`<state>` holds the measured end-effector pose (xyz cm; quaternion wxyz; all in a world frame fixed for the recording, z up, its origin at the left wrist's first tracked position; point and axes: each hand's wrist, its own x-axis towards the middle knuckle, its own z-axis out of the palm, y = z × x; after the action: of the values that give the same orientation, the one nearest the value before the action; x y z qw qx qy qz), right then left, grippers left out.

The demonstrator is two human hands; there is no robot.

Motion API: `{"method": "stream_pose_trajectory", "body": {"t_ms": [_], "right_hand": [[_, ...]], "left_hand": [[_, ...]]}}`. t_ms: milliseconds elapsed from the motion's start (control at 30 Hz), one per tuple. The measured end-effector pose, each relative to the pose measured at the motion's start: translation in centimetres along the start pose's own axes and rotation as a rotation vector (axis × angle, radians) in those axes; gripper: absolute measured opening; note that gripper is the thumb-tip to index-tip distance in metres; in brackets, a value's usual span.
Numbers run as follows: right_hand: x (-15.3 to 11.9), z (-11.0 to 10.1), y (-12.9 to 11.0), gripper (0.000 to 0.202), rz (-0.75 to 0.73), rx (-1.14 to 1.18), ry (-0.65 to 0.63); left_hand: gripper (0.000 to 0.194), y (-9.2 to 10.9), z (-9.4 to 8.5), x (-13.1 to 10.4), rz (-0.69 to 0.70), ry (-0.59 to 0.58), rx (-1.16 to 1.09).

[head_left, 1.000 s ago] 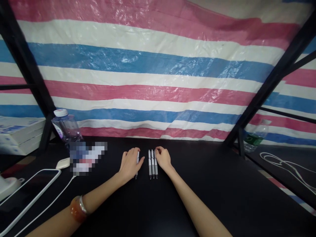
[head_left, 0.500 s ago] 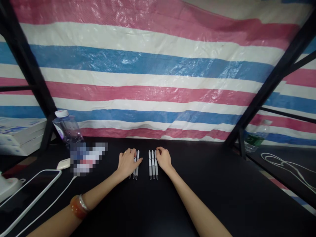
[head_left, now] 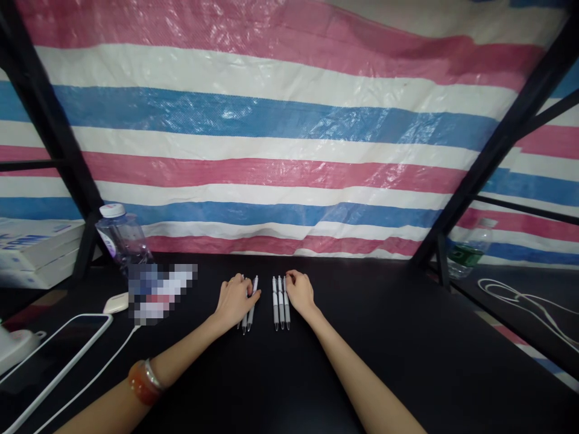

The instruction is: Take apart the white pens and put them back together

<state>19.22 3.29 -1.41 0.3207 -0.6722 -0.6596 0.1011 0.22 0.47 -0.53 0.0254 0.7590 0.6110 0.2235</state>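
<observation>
My left hand rests over the left group of pens, its fingers bent around them and the thumb laid across. Grey lower barrels and tips stick out below the palm; the rest is partly hidden, and the pens lean slightly. To the right, three white-and-grey pens lie side by side, tips towards me. My right hand is curled beside this row, fingertips closed at the top of the rightmost pen. All the pens lie on the black table. An orange bracelet and a silver one circle my left wrist.
On the left are a clear bottle, a phone, a small white case, a white cable and stacked boxes. A green-labelled bottle and a coiled cable lie beyond the right frame post. Striped sheeting hangs behind.
The pens under my left hand have tilted, their tips shifting slightly left and towards me, and its fingers have bent more. My right hand and its row of pens stay nearly still.
</observation>
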Motion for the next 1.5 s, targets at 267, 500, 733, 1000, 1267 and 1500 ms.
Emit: {"method": "stream_pose_trajectory", "body": {"t_ms": [267, 500, 733, 1000, 1267, 1500], "right_hand": [[-0.1, 0.1, 0.0, 0.028, 0.004, -0.006, -0.006], [0.0, 0.2, 0.1, 0.029, -0.001, 0.01, -0.009], [-0.2, -0.1, -0.2, 0.028, -0.045, 0.078, 0.052], [-1.1, -0.9, -1.0, 0.028, -0.357, 0.137, 0.215], [-1.5, -1.2, -1.6, 0.041, -0.622, 0.064, 0.202], [-1.5, -1.4, -1.9, 0.047, -0.657, -0.031, 0.208]], "left_hand": [[0.027, -0.1, 0.2, -0.1, 0.006, 0.032, -0.048], [0.03, 0.2, 0.2, 0.2, 0.032, 0.229, -0.345], [0.021, 0.9, -0.7, -0.4, -0.018, 0.395, -0.691], [0.018, 1.0, -0.7, -0.6, -0.035, 0.486, -0.819], [0.016, 1.4, -0.9, -0.9, 0.03, 0.387, -0.804], [0.021, 1.3, -1.0, -0.8, 0.073, 0.279, -0.795]]}}
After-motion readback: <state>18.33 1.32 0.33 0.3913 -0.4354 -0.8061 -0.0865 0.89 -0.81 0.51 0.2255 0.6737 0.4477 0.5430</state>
